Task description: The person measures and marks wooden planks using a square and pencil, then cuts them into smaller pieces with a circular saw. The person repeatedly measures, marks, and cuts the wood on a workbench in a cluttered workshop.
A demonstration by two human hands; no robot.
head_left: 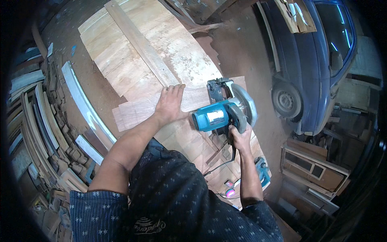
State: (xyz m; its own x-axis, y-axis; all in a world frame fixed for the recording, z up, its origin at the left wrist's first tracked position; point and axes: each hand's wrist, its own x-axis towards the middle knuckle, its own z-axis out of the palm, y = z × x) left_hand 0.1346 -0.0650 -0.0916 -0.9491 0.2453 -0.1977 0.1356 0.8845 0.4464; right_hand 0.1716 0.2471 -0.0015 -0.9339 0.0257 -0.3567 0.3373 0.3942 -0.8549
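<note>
My right hand (242,137) is wrapped round the rear handle of a teal circular saw (213,116). The saw's base rests at the right part of a thin wooden board (139,109), and its round guard (246,103) faces right. My left hand (171,103) lies on that board with fingers stretched toward its far edge, left of the saw's motor. The fingertips are beside the near end of a long narrow wooden plank (139,44). Under these is a large plywood sheet (189,54). The saw blade's contact with the wood is hidden.
A black cord (219,166) trails from the saw across the worktop. A second teal power tool (262,172) lies near my right forearm. Stacked wood strips (36,117) fill the left side, beside a long pale strip (86,103). A blue vehicle (304,60) stands at right, above wooden frames (314,165).
</note>
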